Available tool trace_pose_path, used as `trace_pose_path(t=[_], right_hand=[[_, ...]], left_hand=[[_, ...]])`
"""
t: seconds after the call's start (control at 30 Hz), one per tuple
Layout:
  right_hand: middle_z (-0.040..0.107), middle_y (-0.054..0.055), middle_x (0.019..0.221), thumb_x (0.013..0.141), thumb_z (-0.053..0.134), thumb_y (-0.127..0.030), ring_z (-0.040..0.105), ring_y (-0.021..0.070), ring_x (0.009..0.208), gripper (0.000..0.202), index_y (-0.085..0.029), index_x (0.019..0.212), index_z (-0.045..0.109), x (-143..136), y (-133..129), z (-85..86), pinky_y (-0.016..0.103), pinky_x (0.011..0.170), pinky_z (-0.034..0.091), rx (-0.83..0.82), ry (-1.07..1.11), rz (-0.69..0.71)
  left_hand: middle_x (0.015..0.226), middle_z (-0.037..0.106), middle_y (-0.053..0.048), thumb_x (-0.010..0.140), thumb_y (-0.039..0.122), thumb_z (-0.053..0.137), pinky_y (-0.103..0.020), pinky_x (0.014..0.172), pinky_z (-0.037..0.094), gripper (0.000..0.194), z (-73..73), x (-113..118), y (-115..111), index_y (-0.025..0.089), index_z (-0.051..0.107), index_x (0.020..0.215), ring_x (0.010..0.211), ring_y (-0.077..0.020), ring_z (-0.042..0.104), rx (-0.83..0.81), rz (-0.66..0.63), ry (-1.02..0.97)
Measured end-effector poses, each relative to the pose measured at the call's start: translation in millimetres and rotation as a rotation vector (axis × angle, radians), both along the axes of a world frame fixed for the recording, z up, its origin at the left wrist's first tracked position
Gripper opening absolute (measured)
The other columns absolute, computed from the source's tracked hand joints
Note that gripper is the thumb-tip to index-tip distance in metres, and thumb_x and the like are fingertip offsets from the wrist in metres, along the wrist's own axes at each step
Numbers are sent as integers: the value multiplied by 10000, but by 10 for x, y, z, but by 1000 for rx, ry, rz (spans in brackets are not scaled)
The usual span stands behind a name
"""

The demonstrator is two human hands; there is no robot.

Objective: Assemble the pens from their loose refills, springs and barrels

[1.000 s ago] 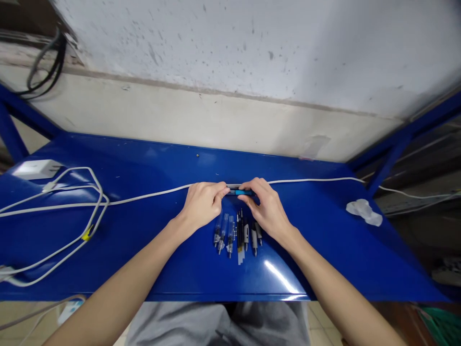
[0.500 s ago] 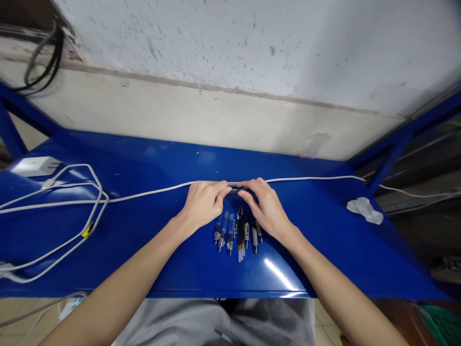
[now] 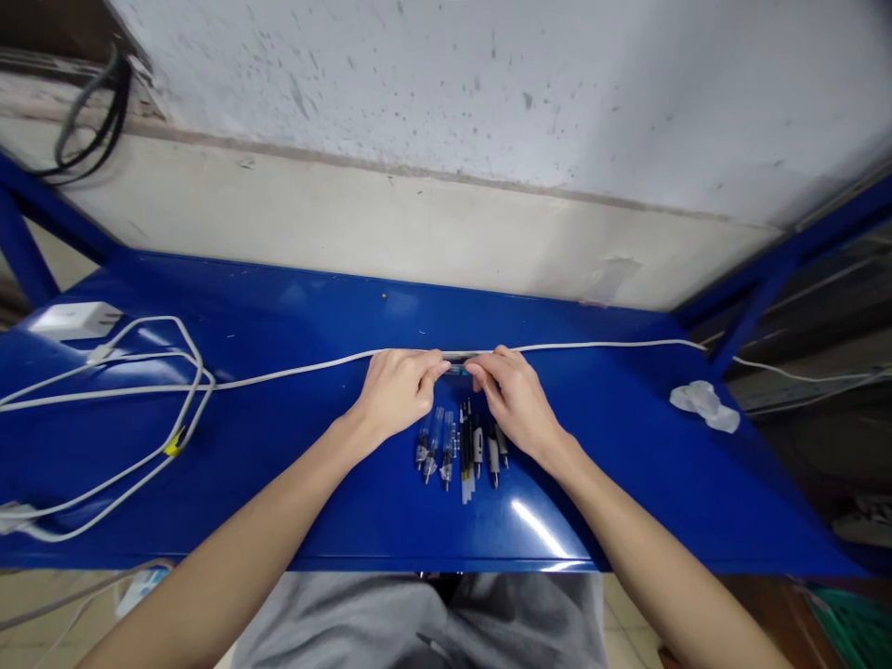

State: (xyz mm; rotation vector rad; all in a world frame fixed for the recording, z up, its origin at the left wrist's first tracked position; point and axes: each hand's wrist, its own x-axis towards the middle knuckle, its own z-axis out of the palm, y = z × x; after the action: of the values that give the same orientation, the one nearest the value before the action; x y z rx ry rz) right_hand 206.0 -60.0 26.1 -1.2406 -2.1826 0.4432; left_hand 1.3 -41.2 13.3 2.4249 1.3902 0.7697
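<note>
My left hand (image 3: 402, 386) is closed, pinching one end of a slim, clear pen (image 3: 458, 368) between thumb and fingers. Its other end is gripped by my right hand (image 3: 512, 395), also closed, with fingertips meeting the thumb. The pen lies level, mostly covered by my fingers. Just below are several clear pen barrels (image 3: 433, 448), a few tiny springs (image 3: 455, 440), thin ink refills (image 3: 467, 465) with dark tops, and several grey-and-black pen grip sections (image 3: 493, 455), laid side by side.
A white cable (image 3: 293, 369) crosses the blue shelf (image 3: 334, 530) behind my hands. On the left are looped cable (image 3: 199, 409) and a white plug adapter (image 3: 76, 321). Crumpled clear plastic (image 3: 705, 405) lies on the right. A wall (image 3: 432, 223) rises behind.
My right fingers have drawn slightly back and closed more tightly on the pen's right end, so more of the pen shows. My left hand keeps its hold.
</note>
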Motion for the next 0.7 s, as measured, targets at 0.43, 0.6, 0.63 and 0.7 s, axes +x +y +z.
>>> trace_pose_path(t=[0.43,0.6,0.63,0.7], right_hand=[[717,58,860,1087,414,-329,542,226,794,330,-206,931,678,2,12,-21,381,800,425,-2,-18,7],[669,72,1018,1027,510,-186,569,234,949,120,-217,999,622,14,-8,-18,373,857,453,91,104,-17],[656,73,1024,1023,499,-166,570,236,968,130,-219,996,615,15,-15,-9,375,869,454,104,101,-24],[655,77,1035,1029,486,-168,571,238,969,141,-214,1036,619,15,-21,6,381,863,452,116,51,-22]], left_hand=[[608,587,-19,1001,272,416,-299,579,240,367,6,-9,-3,197,505,653,557,-162,497,11,-13,3],[611,587,-17,1014,279,408,-300,567,233,370,7,-7,2,197,506,667,550,-161,498,5,2,7],[609,587,-15,1017,280,408,-299,564,233,371,8,-9,2,197,508,669,546,-161,498,7,6,7],[608,591,-13,1022,281,412,-298,564,244,375,3,-9,1,197,518,673,544,-162,506,19,18,4]])
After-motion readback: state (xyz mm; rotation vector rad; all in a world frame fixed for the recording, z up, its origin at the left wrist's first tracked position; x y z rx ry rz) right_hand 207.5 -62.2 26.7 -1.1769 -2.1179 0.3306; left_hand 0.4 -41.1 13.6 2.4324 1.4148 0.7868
